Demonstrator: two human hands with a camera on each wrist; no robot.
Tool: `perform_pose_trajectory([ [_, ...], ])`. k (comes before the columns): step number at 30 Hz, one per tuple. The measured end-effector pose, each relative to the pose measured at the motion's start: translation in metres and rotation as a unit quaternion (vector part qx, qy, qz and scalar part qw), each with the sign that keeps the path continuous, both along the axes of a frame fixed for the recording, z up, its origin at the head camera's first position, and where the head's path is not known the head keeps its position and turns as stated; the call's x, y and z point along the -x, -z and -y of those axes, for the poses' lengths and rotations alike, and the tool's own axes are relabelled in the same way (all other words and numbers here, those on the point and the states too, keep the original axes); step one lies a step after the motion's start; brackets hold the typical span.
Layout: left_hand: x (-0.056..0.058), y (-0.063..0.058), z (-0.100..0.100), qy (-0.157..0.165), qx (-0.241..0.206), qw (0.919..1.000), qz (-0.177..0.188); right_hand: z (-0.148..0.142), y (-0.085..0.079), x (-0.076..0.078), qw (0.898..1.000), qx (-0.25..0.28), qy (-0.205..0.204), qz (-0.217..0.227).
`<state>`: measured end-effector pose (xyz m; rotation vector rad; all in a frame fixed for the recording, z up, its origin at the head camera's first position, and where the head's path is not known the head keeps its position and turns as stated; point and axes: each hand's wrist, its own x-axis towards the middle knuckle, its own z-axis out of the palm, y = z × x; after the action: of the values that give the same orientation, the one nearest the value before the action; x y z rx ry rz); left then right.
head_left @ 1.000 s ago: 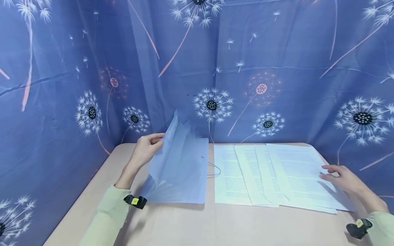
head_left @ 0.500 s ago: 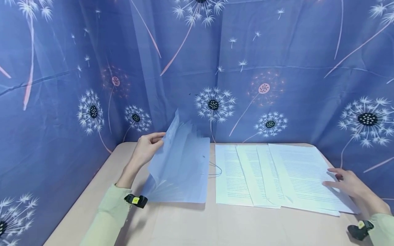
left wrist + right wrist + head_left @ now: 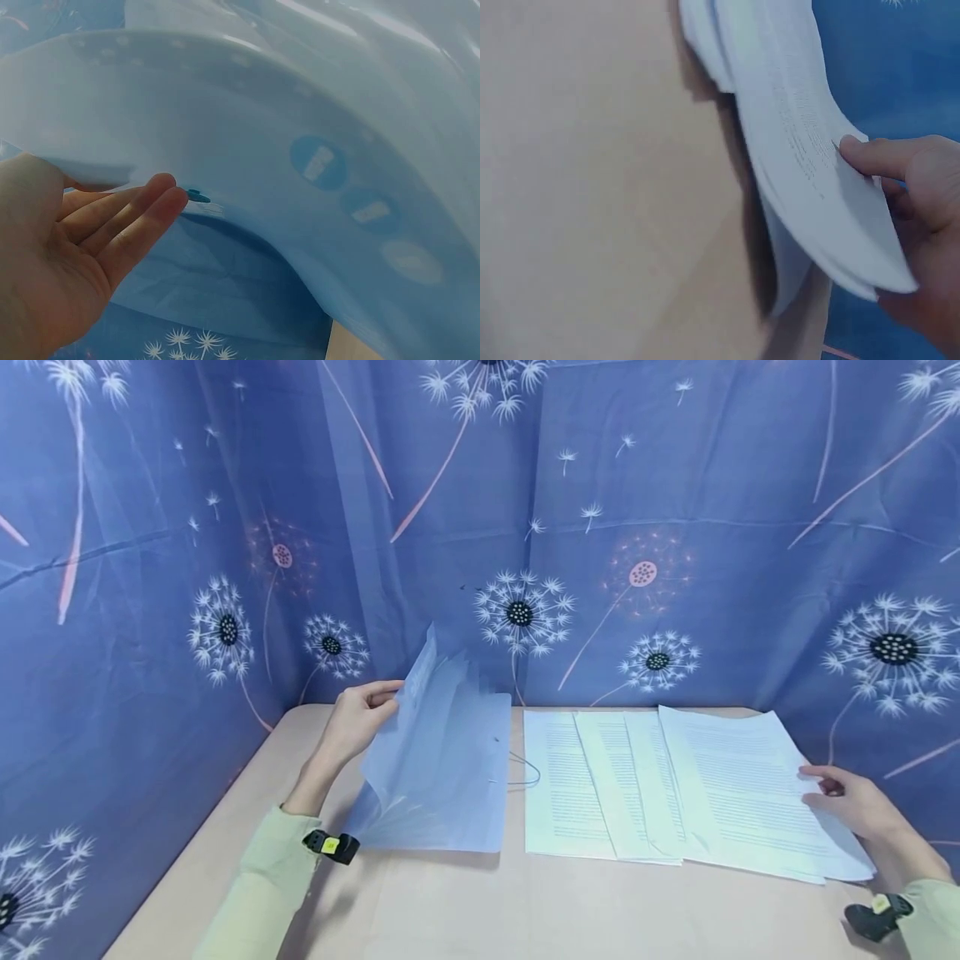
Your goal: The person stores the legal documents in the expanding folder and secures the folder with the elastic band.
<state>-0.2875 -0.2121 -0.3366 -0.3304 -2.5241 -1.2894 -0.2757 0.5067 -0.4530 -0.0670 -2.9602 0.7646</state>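
Note:
A translucent blue display-book folder (image 3: 457, 777) stands partly opened on the left, its front cover and several clear sleeves raised. At the cover's upper left edge, my left hand (image 3: 356, 718) pinches it between thumb and fingers; the left wrist view shows the cover (image 3: 225, 127) curving away beyond the fingers. On the right, my right hand (image 3: 858, 806) grips the right edge of the rightmost printed sheets (image 3: 750, 793). Seen from the right wrist, the thumb (image 3: 862, 154) lies on top of these sheets, which bend, with their near corner over the table's edge.
Several more printed paper sets (image 3: 570, 785) lie overlapping on the table (image 3: 585, 910), between the folder and the held sheets. A thin elastic cord (image 3: 528, 768) loops out from the folder's right side. A blue dandelion-print curtain (image 3: 450, 527) hangs behind and at the left.
My right hand has moved slightly right and taken hold of the rightmost sheets, whose far edge has lifted a little. The left hand and folder have barely moved.

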Motion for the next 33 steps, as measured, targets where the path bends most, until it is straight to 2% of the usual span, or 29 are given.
perform_pose_trajectory([
  [4, 0.0, 0.0, -0.001, 0.003, 0.003, 1.0, -0.001, 0.0, 0.002, -0.003, 1.0, 0.025, 0.015, -0.007],
  [10, 0.002, 0.002, 0.001, 0.006, 0.004, 1.0, 0.002, 0.001, -0.001, -0.006, 0.994, 0.091, 0.059, -0.015],
  [14, 0.001, 0.001, 0.0, 0.007, 0.005, 1.0, 0.0, 0.0, -0.005, -0.009, 0.991, 0.106, 0.076, -0.027],
  [21, 0.0, -0.001, -0.001, 0.005, 0.005, 1.0, -0.002, 0.003, -0.017, -0.015, 0.985, 0.14, 0.1, -0.016],
  [25, -0.001, -0.001, -0.001, 0.004, 0.006, 1.0, 0.003, 0.003, -0.02, -0.018, 0.983, 0.148, 0.104, -0.038],
  [30, 0.001, -0.001, 0.0, 0.005, 0.007, 0.9999, 0.006, 0.002, -0.022, -0.02, 0.978, 0.175, 0.09, -0.065],
  [33, 0.0, -0.001, -0.001, 0.006, 0.008, 0.9999, 0.003, 0.003, -0.023, -0.021, 0.979, 0.169, 0.092, -0.071],
])
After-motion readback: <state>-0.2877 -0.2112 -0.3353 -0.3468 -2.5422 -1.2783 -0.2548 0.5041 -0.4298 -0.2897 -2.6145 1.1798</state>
